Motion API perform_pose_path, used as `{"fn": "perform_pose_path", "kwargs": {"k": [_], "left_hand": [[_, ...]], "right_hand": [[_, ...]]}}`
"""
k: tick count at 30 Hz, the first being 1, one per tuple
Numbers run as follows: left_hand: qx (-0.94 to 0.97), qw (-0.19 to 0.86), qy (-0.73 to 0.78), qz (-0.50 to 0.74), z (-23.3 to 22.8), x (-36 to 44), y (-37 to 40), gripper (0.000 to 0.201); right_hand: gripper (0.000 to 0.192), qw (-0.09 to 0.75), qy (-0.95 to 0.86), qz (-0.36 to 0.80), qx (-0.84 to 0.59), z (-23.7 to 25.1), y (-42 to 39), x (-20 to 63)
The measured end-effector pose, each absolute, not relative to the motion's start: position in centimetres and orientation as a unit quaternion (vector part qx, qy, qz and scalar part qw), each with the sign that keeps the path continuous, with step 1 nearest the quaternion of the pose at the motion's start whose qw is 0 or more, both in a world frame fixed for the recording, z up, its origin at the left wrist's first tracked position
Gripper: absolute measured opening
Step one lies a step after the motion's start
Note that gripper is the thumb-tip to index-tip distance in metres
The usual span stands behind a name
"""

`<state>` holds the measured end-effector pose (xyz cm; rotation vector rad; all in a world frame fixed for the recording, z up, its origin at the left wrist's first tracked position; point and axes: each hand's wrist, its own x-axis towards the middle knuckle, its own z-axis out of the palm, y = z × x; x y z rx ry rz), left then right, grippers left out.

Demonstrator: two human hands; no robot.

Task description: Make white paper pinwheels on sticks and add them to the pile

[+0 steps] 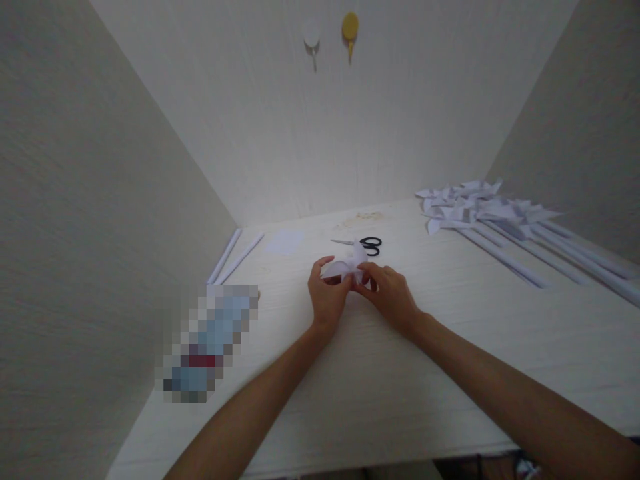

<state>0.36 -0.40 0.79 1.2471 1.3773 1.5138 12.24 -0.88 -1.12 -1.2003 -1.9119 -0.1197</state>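
A white paper pinwheel (359, 255) with curled blades is between my two hands, above the middle of the table. My left hand (329, 297) is closed on its left side, thumb near the centre and fingers behind a blade. From the right, my right hand (393, 293) pinches the paper close to the same centre. The fingertips partly cover the middle of the pinwheel. Just behind it lie black-handled scissors (371, 240), blades pointing left; the paper overlaps part of them.
Several white paper pinwheels (465, 203) on rolled paper sticks (505, 257) are piled at the right. Far left are two paper rolls (242, 259) and a flat paper sheet (285, 241). A blurred-out item (215, 340) lies nearer. Walls enclose the table's back and sides.
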Motion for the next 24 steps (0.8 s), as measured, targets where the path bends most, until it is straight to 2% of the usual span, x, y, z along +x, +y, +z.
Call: {"fn": "perform_pose_path", "kwargs": {"k": [8,24], "left_hand": [[0.472,0.384,0.523,0.597,0.49,0.29,-0.14,0.047],[0.444,0.413,0.502,0.616,0.76,0.34,-0.15,0.039]], "right_hand": [[0.009,0.423,-0.783,-0.045,-0.455,-0.78,-1.31,11.99],[0.010,0.429,-0.798,-0.084,-0.415,-0.91,-1.08,12.23]]}}
